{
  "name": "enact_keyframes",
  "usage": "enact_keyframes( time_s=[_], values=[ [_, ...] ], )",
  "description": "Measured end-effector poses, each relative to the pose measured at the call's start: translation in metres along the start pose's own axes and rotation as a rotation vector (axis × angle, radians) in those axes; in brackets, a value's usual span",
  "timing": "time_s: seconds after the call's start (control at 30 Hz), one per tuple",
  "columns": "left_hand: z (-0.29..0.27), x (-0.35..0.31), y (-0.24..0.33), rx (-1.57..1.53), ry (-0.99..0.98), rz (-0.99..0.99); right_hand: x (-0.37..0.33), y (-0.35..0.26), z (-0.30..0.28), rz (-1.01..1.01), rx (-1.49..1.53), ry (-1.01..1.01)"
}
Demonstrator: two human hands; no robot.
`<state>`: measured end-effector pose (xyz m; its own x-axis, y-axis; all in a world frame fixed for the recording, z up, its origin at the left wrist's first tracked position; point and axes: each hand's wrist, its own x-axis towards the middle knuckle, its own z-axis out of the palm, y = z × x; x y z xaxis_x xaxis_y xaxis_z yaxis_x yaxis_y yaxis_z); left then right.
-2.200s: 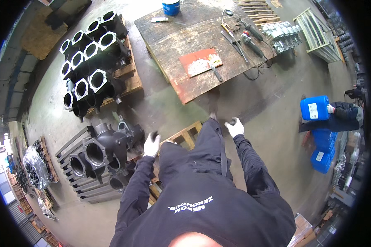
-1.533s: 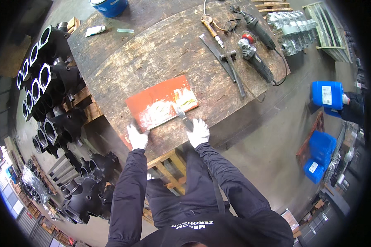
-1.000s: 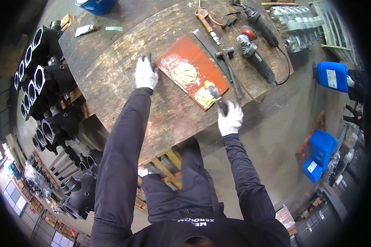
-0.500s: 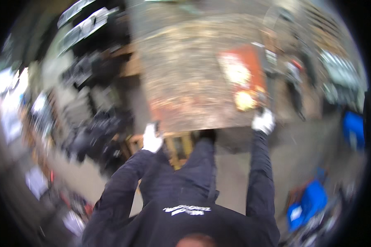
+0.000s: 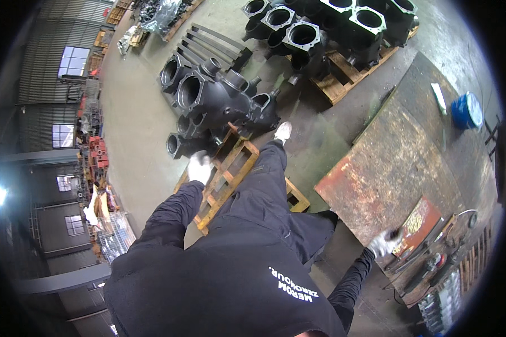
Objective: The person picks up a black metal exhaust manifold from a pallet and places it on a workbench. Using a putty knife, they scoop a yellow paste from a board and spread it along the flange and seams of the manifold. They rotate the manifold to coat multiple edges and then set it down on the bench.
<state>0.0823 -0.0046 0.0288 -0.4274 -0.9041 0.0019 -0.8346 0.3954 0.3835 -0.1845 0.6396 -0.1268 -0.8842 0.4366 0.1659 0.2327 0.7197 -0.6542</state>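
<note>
A turn from the red board (image 5: 426, 222) to the black parts (image 5: 222, 104) maybe paused the smearing; fingers on left hand (image 5: 199, 167) and right hand (image 5: 384, 243) looked too blurry to tell.

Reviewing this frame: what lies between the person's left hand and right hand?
In the head view, from left hand to right hand: part of a wooden pallet, the person's dark trousers, then the worktable edge.

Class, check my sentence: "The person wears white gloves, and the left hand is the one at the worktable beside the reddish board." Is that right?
One detail is wrong: in the head view, it is the right hand at the worktable beside the reddish board. The white gloves are correct.
</note>
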Motion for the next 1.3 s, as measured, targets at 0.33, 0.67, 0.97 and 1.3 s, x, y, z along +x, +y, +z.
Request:
enact_keyframes(
  time_s=[0.33,0.67,0.97,1.3],
  values=[
    [0.108,0.210,-0.245,-1.294,-0.060,-1.169,-0.121,-0.458,0.278,-0.357,0.113,-0.975],
    [0.127,0.213,-0.204,-1.579,0.167,-1.152,-0.240,-0.681,0.504,-0.260,-0.170,-1.546],
    [0.102,0.245,-0.163,-1.570,0.357,-1.297,-0.210,-0.641,0.466,-0.205,-0.343,-1.379],
    [0.073,0.250,0.074,-1.628,-0.233,-1.209,-0.036,-0.417,0.265,0.699,0.315,-1.058]
  ],
)
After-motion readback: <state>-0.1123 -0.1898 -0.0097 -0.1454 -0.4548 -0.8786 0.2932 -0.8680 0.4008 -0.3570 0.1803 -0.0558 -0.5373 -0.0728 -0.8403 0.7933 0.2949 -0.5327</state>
